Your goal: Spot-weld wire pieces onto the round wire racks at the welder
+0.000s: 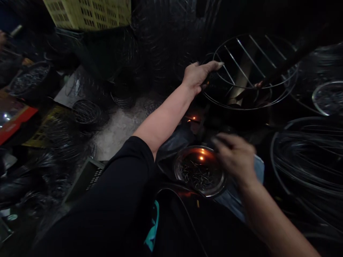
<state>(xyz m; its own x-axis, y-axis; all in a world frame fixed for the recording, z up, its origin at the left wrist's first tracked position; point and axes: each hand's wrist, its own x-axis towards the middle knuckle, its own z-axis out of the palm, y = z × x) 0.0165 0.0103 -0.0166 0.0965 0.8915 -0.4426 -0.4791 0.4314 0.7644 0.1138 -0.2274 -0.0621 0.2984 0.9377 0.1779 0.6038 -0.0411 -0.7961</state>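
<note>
The left hand (196,75) reaches out from a black cloth sleeve (128,157) and holds the left edge of a round wire frame (252,87). Its fingers are narrowed on the rim, with the thumb stretched out along it. The frame is of thin, shiny metal: slim hoops lie one above the other, and straight, parallel rods cross the upper one. Through the hoops, to the right of these fingers, shows a dull, pale bar (237,91). Small orange glows (194,118) lie just below the left fingers.

The right hand (235,157) is bare and blurred, its fingers bent above the right rim of a round, smooth metal bowl (178,171). How far open they are, or whether they pinch anything, cannot be told through the blur. Left of and below them, inside the bowl, lies a loose heap of short, thin metal pieces (198,175), and two warm spots of light shine on the bowl's polished wall.

Beneath the right hand is faded blue cloth (259,169). Well to the right of its fingers, a wide, dark round container (272,153) carries looping coils of smooth wire (308,153). Far beyond the left fingers, up and to the left, sits a yellow slotted plastic crate (91,14).
</note>
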